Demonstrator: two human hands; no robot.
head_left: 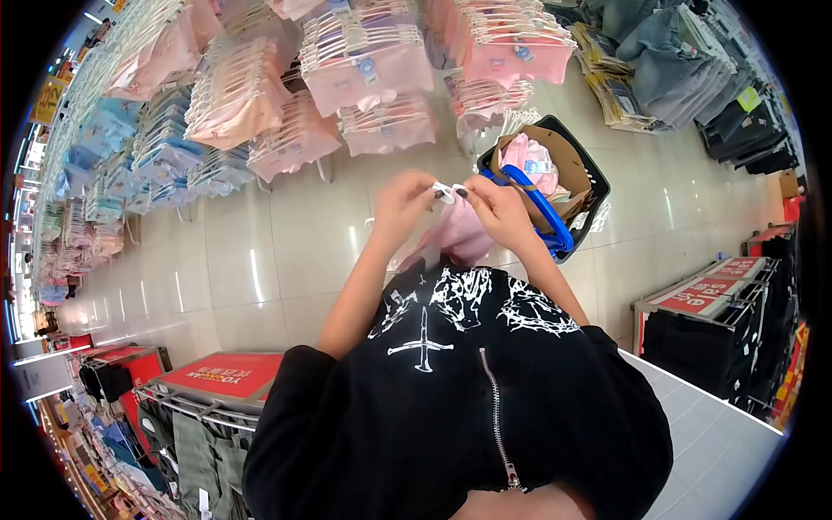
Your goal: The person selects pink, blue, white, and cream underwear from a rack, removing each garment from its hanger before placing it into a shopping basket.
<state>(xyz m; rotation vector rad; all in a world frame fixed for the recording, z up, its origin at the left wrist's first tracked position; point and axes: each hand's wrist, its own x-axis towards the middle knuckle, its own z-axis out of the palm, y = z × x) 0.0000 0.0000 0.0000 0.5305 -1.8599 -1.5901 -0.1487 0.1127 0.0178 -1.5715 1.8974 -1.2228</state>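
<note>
Both my hands are raised in front of my chest, close together, with the fingers pinched. My left hand (404, 204) grips one end of a white plastic clothes hanger (446, 190) that has dark clips. My right hand (497, 208) pinches the hanger's other end. Below them hangs a pink garment (456, 232), partly hidden by my hands and black top. Just past my right hand stands a black shopping basket (601, 186) with blue handles (548, 217). Inside it are a cardboard box (568, 152) and folded pink clothing (529, 161).
Racks of pink clothes (368, 74) on white hangers line the far side, with blue ones (165, 147) to the left. Jeans (680, 61) hang at the far right. Red-signed clothing racks (221, 377) stand near me on both sides. Shiny tiled floor (234, 251) lies between.
</note>
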